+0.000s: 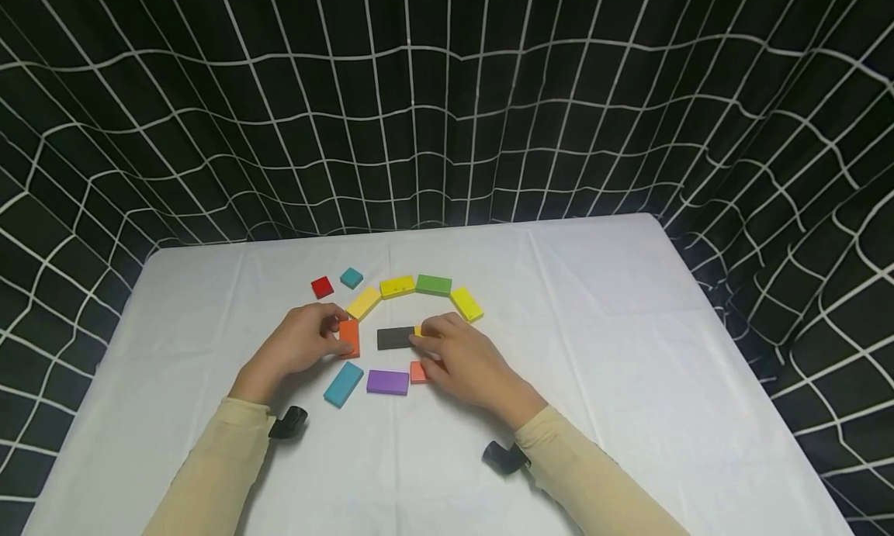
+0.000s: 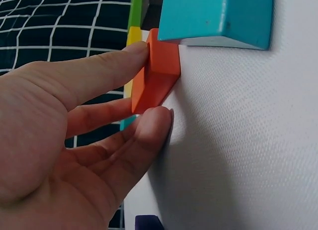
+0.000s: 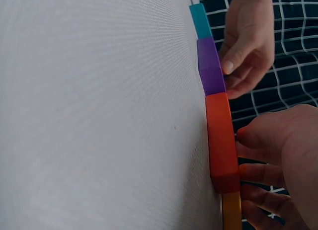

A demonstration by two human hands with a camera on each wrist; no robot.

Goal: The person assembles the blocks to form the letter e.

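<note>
My left hand (image 1: 302, 338) is at an orange block (image 1: 349, 339), pinching it between thumb and fingers. In the left wrist view the thumb lies on one side of the orange block (image 2: 164, 63). My right hand (image 1: 466, 359) is over the right end of a black block (image 1: 396, 339) and covers most of a yellow piece (image 1: 418, 330). Its thumb is beside a red-orange block (image 1: 417, 373). In the right wrist view the red-orange block (image 3: 221, 140) hides the fingertips, so its hold is unclear. A purple block (image 1: 387, 382) and a blue block (image 1: 343, 385) lie nearby.
A pale yellow block (image 1: 364, 302), a yellow block (image 1: 398, 287), a green block (image 1: 434, 285) and another yellow block (image 1: 466, 304) curve round the far side. A red piece (image 1: 322, 287) and a teal piece (image 1: 351, 278) lie outside the curve. Dark netted cloth (image 1: 447, 133) hangs behind the white table (image 1: 628, 350).
</note>
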